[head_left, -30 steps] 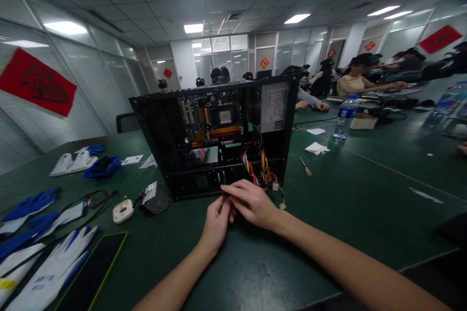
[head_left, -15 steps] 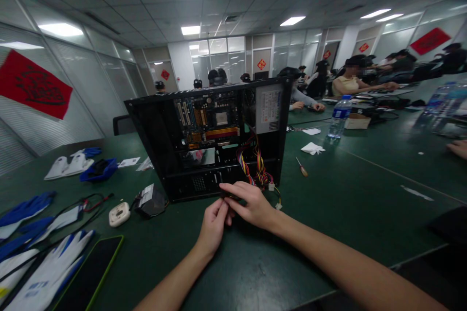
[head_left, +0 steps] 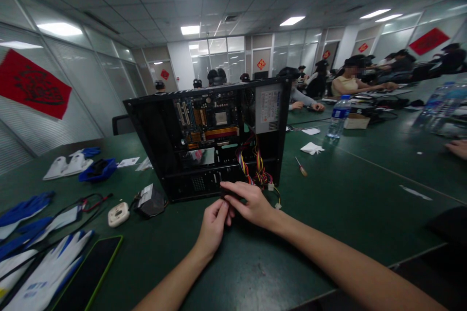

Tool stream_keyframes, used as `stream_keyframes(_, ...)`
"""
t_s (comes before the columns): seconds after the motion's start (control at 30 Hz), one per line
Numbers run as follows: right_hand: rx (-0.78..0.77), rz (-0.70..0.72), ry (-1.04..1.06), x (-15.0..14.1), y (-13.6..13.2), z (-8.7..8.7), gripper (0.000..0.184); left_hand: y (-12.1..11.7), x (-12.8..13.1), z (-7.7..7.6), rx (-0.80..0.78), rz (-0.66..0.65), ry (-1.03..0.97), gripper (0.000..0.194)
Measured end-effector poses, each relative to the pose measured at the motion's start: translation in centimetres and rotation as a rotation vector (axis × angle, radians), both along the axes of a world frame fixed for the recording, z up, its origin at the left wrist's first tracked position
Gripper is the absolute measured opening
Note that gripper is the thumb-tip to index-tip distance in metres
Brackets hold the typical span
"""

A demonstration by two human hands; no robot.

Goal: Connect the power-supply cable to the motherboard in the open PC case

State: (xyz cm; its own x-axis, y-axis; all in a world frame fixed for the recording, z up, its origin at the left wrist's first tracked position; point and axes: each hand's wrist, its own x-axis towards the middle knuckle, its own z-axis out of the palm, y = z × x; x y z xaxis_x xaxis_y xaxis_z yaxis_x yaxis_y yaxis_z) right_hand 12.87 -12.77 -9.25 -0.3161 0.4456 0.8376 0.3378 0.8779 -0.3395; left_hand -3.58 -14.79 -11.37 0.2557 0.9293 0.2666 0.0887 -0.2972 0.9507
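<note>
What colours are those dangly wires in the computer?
The wires are mixed: yellow and red stand out, with paler strands too. Head view shows them best.

The green tabletop (head_left: 350, 204) bore an upright, open-sided computer case (head_left: 199, 167), a green-edged phone (head_left: 89, 272), gloves (head_left: 26, 208) and a water bottle (head_left: 339, 115).

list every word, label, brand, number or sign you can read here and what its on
No text reads clearly.
White label on the power supply in the computer case: print too small.
Blue print on the white glove: blurred.
Blue label on the water bottle: too small.
Left red banner: dark marks, unreadable.
Right red banner: blurred.
Red diamond sign: too small.
</note>
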Motion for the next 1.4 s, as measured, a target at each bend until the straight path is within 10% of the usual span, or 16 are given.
stream_keyframes(0.63,0.191,-0.035,-0.242,0.8,0.1,-0.1,0.048,-0.2,0.5,0.4,-0.012,-0.019,-0.056,0.046)
stream_keyframes(1.4,0.063,-0.075,-0.259,1.2,0.1,0.3,0.046,0.5,0.0,0.0,-0.002,0.058,-0.115,0.036)
